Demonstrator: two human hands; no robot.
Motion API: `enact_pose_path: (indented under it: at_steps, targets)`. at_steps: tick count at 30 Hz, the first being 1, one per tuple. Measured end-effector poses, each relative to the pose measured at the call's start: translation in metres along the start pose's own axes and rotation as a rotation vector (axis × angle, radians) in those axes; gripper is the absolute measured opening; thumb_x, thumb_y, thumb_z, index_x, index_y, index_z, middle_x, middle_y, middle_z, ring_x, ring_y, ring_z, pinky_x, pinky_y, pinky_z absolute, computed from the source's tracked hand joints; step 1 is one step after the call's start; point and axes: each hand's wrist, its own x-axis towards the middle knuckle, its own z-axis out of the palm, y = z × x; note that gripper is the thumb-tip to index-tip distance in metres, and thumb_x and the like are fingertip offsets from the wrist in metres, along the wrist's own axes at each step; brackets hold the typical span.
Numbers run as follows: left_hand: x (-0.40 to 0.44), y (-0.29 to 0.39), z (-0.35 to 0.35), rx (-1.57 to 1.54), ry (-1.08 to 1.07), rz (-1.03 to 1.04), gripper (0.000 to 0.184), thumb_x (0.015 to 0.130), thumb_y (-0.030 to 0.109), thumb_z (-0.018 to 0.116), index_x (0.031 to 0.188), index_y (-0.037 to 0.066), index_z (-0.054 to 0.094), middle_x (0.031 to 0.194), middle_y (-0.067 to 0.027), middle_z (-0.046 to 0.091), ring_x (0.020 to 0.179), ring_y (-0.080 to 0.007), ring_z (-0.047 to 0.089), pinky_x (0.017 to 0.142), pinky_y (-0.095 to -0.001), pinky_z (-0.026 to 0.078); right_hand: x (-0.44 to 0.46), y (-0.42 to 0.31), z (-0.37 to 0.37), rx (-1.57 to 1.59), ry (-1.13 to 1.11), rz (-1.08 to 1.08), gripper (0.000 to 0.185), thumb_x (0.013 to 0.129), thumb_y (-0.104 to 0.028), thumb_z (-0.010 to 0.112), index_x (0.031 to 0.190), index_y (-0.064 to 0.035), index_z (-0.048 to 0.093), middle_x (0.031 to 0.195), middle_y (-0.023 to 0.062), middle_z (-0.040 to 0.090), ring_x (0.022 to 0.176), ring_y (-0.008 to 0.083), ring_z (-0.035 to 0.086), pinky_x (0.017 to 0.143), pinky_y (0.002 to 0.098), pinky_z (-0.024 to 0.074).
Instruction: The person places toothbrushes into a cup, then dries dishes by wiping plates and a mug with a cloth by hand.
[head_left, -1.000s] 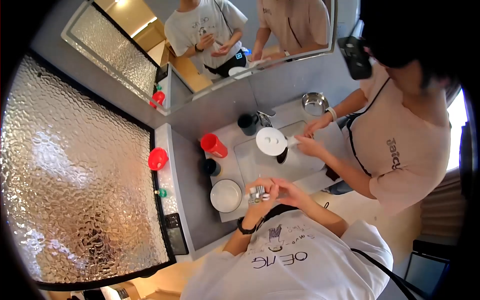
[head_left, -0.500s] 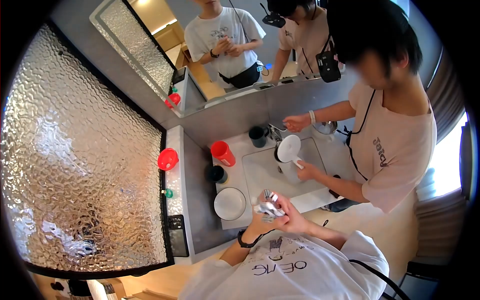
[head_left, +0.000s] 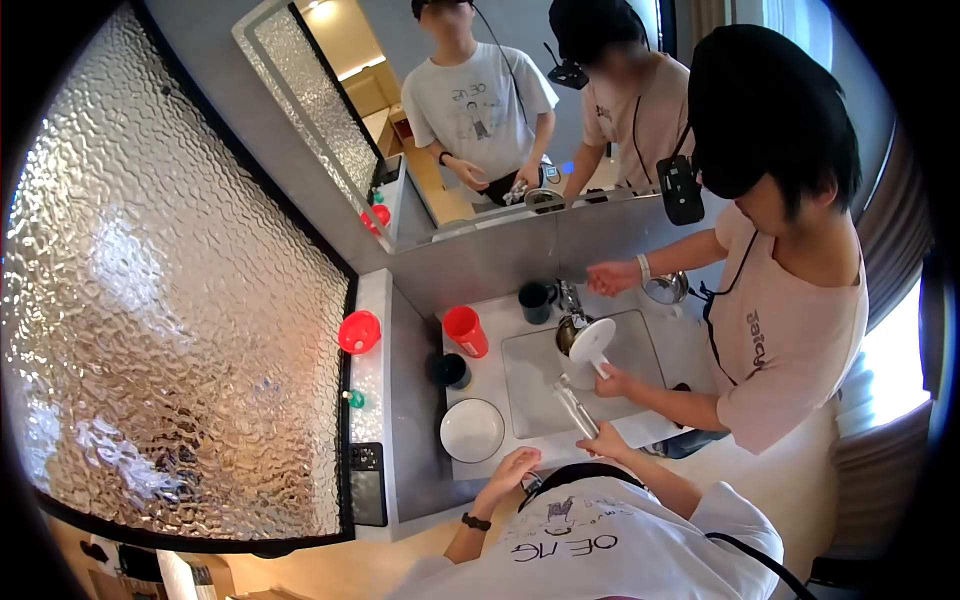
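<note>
My right hand (head_left: 605, 441) is closed round a bundle of shiny metal cutlery (head_left: 575, 408), which points out over the near part of the sink (head_left: 530, 385). My left hand (head_left: 514, 470) hovers by the counter's front edge, below the white plate (head_left: 472, 431); its fingers are stretched out and it seems to hold nothing. Across the sink, a co-worker's hand (head_left: 612, 386) grips the handle of a white round utensil (head_left: 594, 341) over a metal pot (head_left: 568, 335). That person's other hand (head_left: 612, 279) is beside the faucet (head_left: 569, 298).
Left of the sink stand a red cup (head_left: 465, 332) and a dark cup (head_left: 453, 371). A dark mug (head_left: 536, 302) is behind the sink, and a metal bowl (head_left: 665, 288) lies at right. The side ledge holds a red bowl (head_left: 359, 332). A mirror (head_left: 440, 215) covers the back wall.
My hands were together around the cutlery; now they are apart. The cutlery has gone into my right hand, rightward over the sink. My left hand has let go and lowered.
</note>
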Motion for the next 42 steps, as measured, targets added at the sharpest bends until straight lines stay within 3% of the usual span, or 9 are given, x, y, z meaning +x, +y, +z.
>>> enact_pose_path:
  at_steps: [2,4,8,13,20,24,27,32,42]
  targets:
    - [0.016,-0.030,-0.008,0.012,0.092,-0.012,0.032,0.094,0.033,0.059,0.115,0.009,0.057,0.106,-0.0010,0.062,0.095,-0.0105,0.060,0.078,-0.0247,0.046,0.030,0.036,-0.003,-0.694,0.277,-0.394,0.029,0.071,-0.026,0.077,0.078,-0.0007,0.064,0.067,0.0073,0.065,0.052,0.0137,0.060,0.046,0.0306,0.0471]
    - [0.015,-0.026,0.003,-0.086,0.109,-0.002,0.030,0.095,0.034,0.058,0.112,0.009,0.058,0.104,-0.0006,0.063,0.092,-0.0108,0.060,0.077,-0.0246,0.046,0.049,0.050,-0.009,-0.454,-0.169,0.320,0.038,0.064,-0.030,0.079,0.080,0.0023,0.065,0.068,0.0150,0.066,0.062,0.0264,0.067,0.060,0.0369,0.0531]
    - [0.005,0.018,0.017,-0.195,0.122,0.045,0.031,0.096,0.035,0.054,0.112,0.009,0.058,0.104,-0.0016,0.063,0.093,-0.0117,0.061,0.080,-0.0265,0.049,0.018,0.032,0.002,-0.724,0.178,-0.443,0.043,0.063,-0.031,0.078,0.086,0.0030,0.066,0.069,0.0189,0.065,0.064,0.0310,0.066,0.067,0.0399,0.0528]
    - [0.028,-0.025,0.012,-0.244,0.154,0.018,0.025,0.094,0.029,0.059,0.107,0.008,0.058,0.098,-0.0019,0.064,0.085,-0.0085,0.058,0.070,-0.0211,0.045,0.064,0.069,-0.019,-0.605,-0.115,0.174,0.032,0.065,-0.030,0.074,0.067,0.0008,0.067,0.053,0.0108,0.063,0.046,0.0209,0.061,0.055,0.0356,0.0533]
    - [0.013,0.015,0.004,-0.170,0.240,0.175,0.018,0.094,0.023,0.058,0.101,0.006,0.057,0.093,-0.0024,0.063,0.084,-0.0117,0.058,0.077,-0.0253,0.045,0.018,0.003,0.002,-0.289,0.194,-0.244,0.024,0.067,-0.021,0.075,0.063,-0.0007,0.064,0.052,0.0082,0.060,0.045,0.0181,0.060,0.048,0.0332,0.0496]
    - [0.010,0.019,0.005,-0.166,0.264,0.174,0.018,0.095,0.024,0.056,0.101,0.007,0.057,0.092,-0.0019,0.064,0.082,-0.0109,0.058,0.074,-0.0246,0.044,0.047,0.042,-0.004,-0.240,-0.109,0.363,0.028,0.065,-0.020,0.076,0.078,0.0023,0.065,0.057,0.0103,0.063,0.048,0.0178,0.062,0.049,0.0310,0.0495]
    - [0.021,0.016,-0.002,-0.194,0.269,0.233,0.018,0.095,0.023,0.056,0.100,0.006,0.057,0.091,-0.0019,0.064,0.081,-0.0104,0.058,0.072,-0.0239,0.044,0.021,0.041,0.007,-0.460,0.142,-0.200,0.020,0.067,-0.017,0.075,0.068,-0.0017,0.063,0.058,0.0082,0.061,0.048,0.0161,0.060,0.045,0.0292,0.0464]
    - [0.014,-0.003,-0.001,-0.170,0.288,0.192,0.016,0.094,0.019,0.057,0.098,0.004,0.056,0.088,-0.0031,0.063,0.080,-0.0106,0.058,0.071,-0.0236,0.044,0.036,0.064,-0.014,0.180,-0.093,0.454,0.023,0.068,-0.020,0.075,0.063,-0.0026,0.061,0.055,0.0083,0.060,0.043,0.0160,0.055,0.039,0.0273,0.0390]
    - [0.021,-0.009,-0.003,0.088,0.304,0.297,0.016,0.095,0.020,0.058,0.098,0.005,0.056,0.089,-0.0016,0.063,0.081,-0.0096,0.058,0.075,-0.0227,0.044,0.023,0.047,-0.034,-0.741,0.039,0.104,0.032,0.066,-0.030,0.070,0.069,0.0018,0.066,0.057,0.0113,0.063,0.045,0.0182,0.060,0.047,0.0310,0.0513]
